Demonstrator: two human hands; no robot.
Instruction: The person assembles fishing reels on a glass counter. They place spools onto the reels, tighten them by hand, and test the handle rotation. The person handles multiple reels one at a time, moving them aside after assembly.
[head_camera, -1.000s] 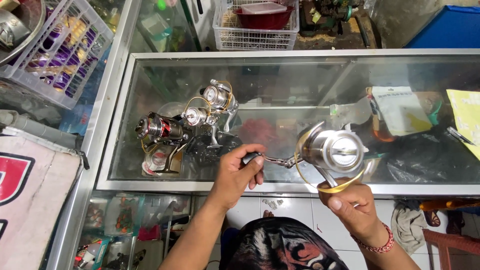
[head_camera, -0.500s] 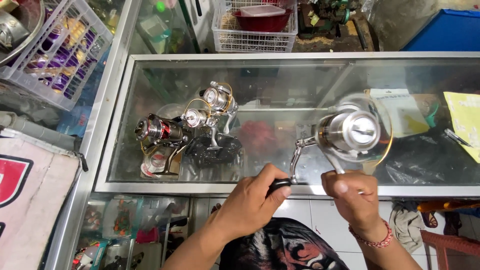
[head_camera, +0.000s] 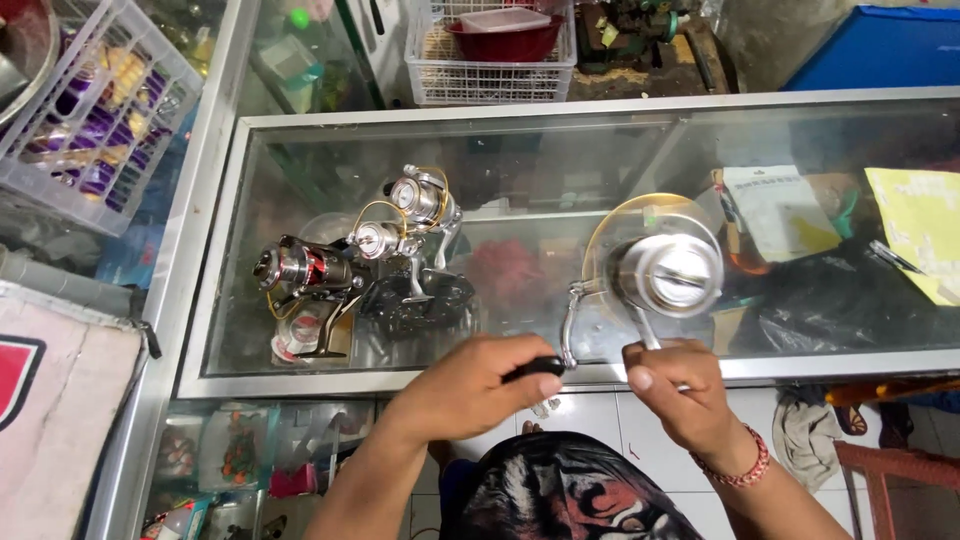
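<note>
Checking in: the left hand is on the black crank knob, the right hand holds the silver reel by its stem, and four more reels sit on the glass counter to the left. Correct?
Not quite. The head view shows three spare reels on the glass counter, not four. The rest holds: the left hand pinches the black crank knob, and the right hand holds the silver reel by its stem.

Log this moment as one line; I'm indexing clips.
left hand: grips black crank knob | right hand: holds silver spinning reel by its stem | over glass counter | three reels left
</note>
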